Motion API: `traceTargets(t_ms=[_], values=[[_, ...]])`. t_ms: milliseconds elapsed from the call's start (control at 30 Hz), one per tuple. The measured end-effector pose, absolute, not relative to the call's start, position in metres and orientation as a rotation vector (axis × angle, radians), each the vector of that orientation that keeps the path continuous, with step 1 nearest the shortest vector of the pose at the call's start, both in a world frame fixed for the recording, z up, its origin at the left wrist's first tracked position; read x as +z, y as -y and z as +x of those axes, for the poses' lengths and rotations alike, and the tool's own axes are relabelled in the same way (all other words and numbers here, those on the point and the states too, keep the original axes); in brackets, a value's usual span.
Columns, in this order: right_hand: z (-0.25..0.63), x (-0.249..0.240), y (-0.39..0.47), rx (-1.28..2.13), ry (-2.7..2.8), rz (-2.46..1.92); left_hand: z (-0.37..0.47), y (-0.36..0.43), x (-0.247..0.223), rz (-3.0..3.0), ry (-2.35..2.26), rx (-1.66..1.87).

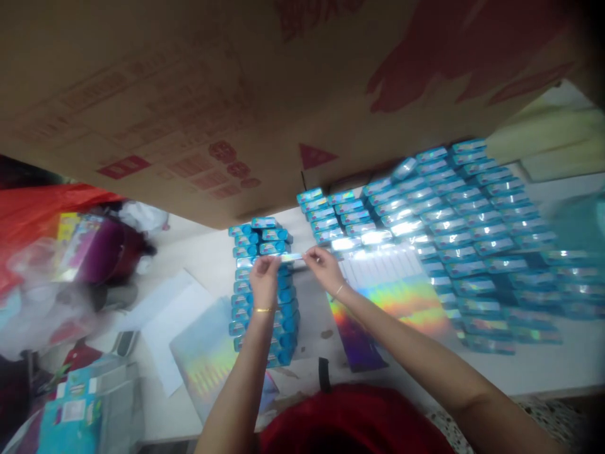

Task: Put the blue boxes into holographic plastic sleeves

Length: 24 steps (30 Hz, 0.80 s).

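Observation:
A small shiny strip is stretched between my two hands, above the stacked teal packs. My left hand pinches its left end, fingers closed, over the left column of teal packs. At the right end, my right hand holds it with thumb and fingertips pressed together. Just right of my right hand lies a rainbow holographic sheet with pale strips along its top. Blur hides the print on the strip.
A big cardboard box stands across the back. Many teal packs fill the right side. White papers and another holographic sheet lie left. Plastic bags and a teal carton sit at the far left.

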State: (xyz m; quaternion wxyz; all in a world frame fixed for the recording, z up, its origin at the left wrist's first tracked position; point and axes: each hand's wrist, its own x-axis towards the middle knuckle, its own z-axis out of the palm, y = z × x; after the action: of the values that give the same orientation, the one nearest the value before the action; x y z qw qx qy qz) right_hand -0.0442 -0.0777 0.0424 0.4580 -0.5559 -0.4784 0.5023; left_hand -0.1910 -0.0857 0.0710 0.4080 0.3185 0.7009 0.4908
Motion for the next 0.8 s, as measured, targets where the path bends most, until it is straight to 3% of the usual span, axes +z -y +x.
traceTargets(t_ms=[400, 633, 800], values=[[-0.088, -0.017, 0.002, 1.023, 1.338, -1.55, -0.23, -0.004, 0.015, 1.274, -2.104, 0.974], [-0.092, -0.034, 0.003, 0.995, 1.371, -1.611, -0.225, -0.004, 0.014, 1.432, -2.274, 0.707], [-0.097, -0.044, 0.004, 1.166, 1.234, -1.661, -0.218, -0.002, 0.021, 1.517, -2.354, 0.573]])
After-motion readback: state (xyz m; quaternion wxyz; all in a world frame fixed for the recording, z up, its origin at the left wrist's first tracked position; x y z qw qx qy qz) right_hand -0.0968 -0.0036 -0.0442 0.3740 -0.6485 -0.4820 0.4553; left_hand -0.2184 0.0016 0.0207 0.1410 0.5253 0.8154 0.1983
